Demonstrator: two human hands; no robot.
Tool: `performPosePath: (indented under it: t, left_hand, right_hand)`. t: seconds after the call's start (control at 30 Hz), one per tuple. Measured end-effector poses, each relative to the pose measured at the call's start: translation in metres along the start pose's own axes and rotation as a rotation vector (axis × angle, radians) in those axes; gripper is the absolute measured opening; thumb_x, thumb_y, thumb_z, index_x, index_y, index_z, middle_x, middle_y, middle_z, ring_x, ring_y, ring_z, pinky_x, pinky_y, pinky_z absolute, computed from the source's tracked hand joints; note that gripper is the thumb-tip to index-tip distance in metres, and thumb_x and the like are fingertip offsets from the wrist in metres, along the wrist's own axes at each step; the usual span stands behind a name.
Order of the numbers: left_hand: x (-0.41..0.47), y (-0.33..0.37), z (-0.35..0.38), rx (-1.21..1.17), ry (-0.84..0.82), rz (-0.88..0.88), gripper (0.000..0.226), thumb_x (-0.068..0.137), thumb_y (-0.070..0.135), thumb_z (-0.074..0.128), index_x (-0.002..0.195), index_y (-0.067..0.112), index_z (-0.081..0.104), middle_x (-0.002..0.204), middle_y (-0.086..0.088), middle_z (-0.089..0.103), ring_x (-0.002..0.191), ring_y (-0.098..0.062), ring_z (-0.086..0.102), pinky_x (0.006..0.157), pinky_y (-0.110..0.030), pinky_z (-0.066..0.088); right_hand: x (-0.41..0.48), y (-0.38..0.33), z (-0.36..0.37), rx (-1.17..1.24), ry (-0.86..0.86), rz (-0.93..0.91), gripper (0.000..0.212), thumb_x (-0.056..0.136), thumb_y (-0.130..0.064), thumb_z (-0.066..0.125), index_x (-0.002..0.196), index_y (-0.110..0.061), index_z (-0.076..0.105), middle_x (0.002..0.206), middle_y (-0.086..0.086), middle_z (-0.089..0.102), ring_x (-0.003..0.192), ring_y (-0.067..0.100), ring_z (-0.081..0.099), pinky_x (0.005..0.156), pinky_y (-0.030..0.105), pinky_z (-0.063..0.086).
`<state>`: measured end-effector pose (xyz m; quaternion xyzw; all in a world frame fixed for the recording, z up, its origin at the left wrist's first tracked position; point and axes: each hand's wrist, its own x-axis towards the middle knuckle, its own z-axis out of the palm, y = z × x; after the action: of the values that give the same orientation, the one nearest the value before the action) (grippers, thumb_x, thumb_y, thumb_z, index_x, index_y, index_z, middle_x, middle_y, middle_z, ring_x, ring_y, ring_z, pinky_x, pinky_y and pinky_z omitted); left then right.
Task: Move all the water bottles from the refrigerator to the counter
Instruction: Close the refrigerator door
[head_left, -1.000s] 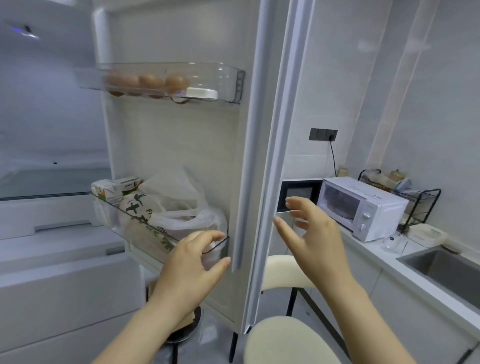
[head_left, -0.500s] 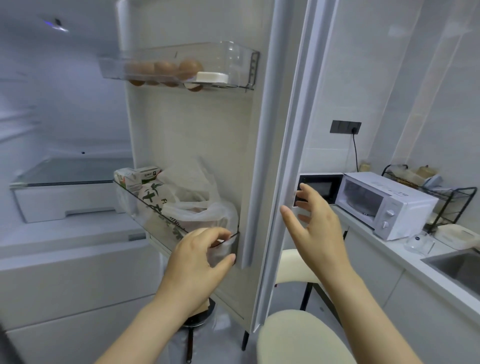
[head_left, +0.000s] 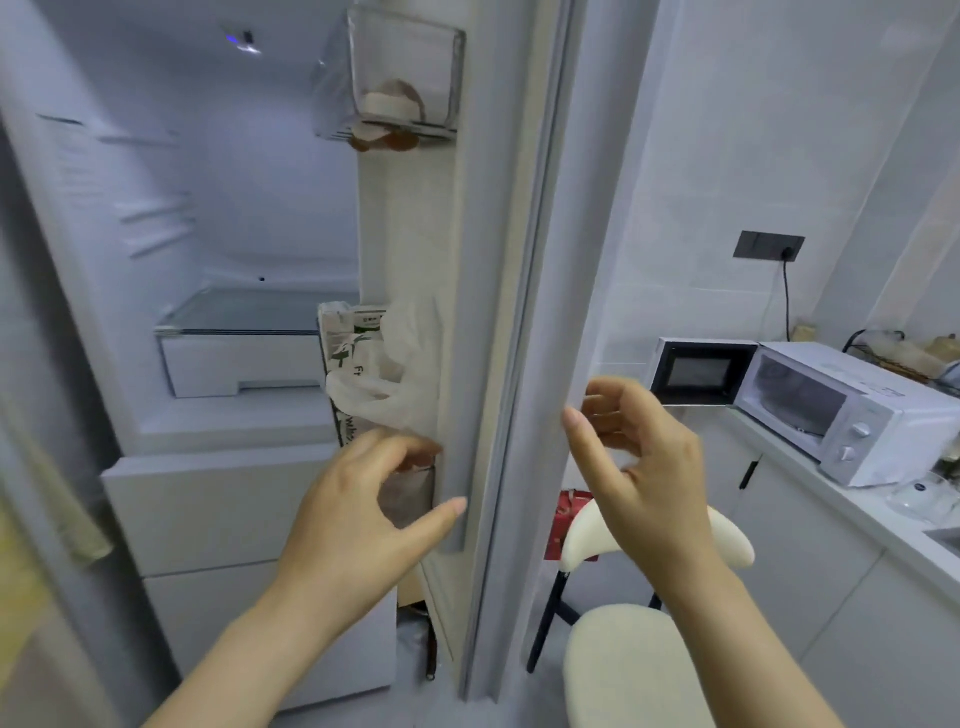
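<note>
**Bottles not yet found, none moved**

Fridge (head_left: 249, 249) stands open ahead of the left hand (head_left: 358, 525); its door (head_left: 509, 312) runs edge-on between the two hands. Left fingers curl at the low door bin (head_left: 410, 493), thumb out by the door's edge; whether they grip it I cannot tell. Right hand (head_left: 644, 467) hangs spread and empty, right of the door. No bottles show: not on the shelf (head_left: 244, 312) beyond the left hand, not by the bag (head_left: 374, 395) and carton (head_left: 343, 343) just above its fingers, not on the counter (head_left: 857, 504) right of the right hand. I judge the task barely begun; finding bottles comes first.
</note>
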<state>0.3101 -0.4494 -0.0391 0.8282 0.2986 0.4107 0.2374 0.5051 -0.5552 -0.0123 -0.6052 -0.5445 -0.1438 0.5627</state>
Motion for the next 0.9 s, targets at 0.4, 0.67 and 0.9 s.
performPosePath:
  t: [0.4,0.67,0.9]
  left_hand:
    - [-0.033,-0.034,-0.085,-0.073,0.138,-0.063,0.041,0.07,0.034,0.081,0.103,0.038,0.057,0.104,0.023,0.06,0.101,0.005,0.059,0.085,-0.011,0.045]
    - [-0.049,-0.072,-0.129,-0.056,0.166,-0.116,0.063,0.072,0.042,0.078,0.125,0.046,0.044,0.122,0.033,0.043,0.113,0.008,0.051,0.098,-0.019,0.045]
    - [-0.037,-0.099,-0.152,0.001,0.31,-0.181,0.063,0.071,0.044,0.078,0.124,0.034,0.046,0.124,0.017,0.047,0.111,-0.002,0.053,0.095,-0.02,0.046]
  right_hand:
    - [-0.007,-0.064,0.089,0.235,-0.155,-0.159,0.015,0.09,-0.027,0.064,0.105,-0.022,0.064,0.095,-0.016,0.068,0.089,0.0,0.068,0.074,0.012,0.052]
    - [-0.007,-0.089,0.156,0.284,-0.191,-0.184,0.024,0.086,-0.019,0.07,0.11,-0.016,0.069,0.101,-0.008,0.072,0.095,0.004,0.069,0.074,0.017,0.056]
    - [0.006,-0.098,0.203,0.276,-0.341,-0.212,0.032,0.088,-0.013,0.071,0.118,-0.022,0.068,0.11,-0.011,0.067,0.102,0.009,0.064,0.076,0.025,0.058]
